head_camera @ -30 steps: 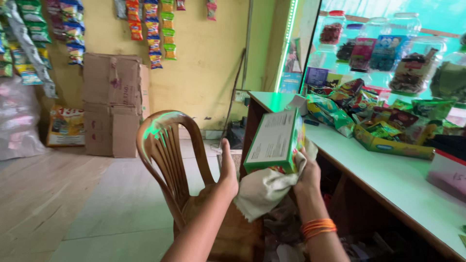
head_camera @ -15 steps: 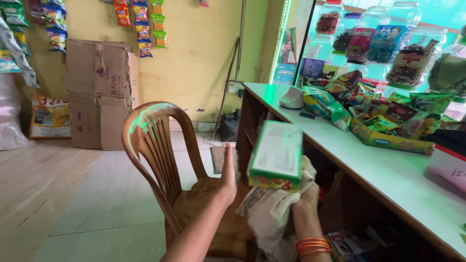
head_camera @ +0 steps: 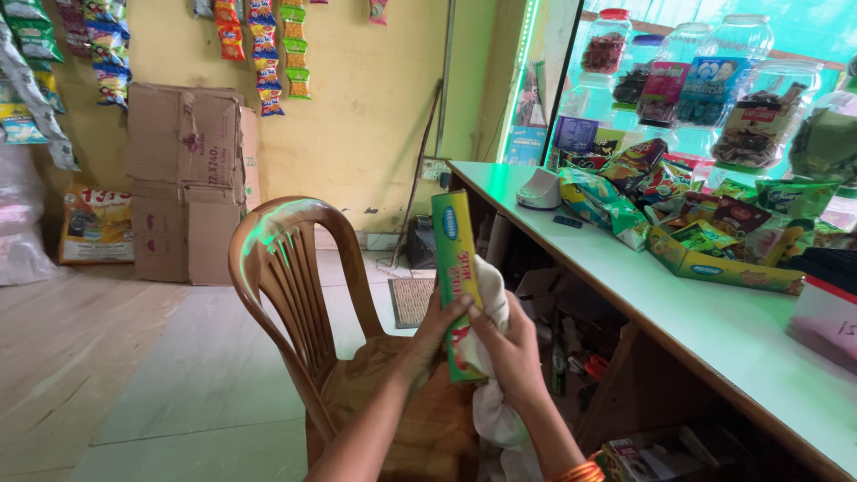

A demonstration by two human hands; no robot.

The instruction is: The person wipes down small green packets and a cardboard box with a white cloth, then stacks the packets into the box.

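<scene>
Box stands upright on its narrow end, held edge-on in front of the person, between the two hands and above the chair seat. Left hand grips it from the left, fingers curled round the lower front edge. Right hand presses a white cloth against the box's right face, fingers closed over cloth and box together; the cloth bunches behind the box and hangs down past the wrist. Orange bangles sit on the right wrist. The box is a flat, slim rectangular carton, glossy card, green and yellow with a red patch low down; corners look crisp. The cloth is soft, crumpled and matte. Just below and left is a brown moulded plastic chair, with a curved back of vertical slats and a smooth sheen catching green light. To the right, a long pale green counter, smooth-topped, carries heaped shiny snack packets, an open yellow carton and clear plastic jars with lids. Stacked brown corrugated cartons stand against the yellow wall, and strips of packets hang above them. The floor is pale tile.
</scene>
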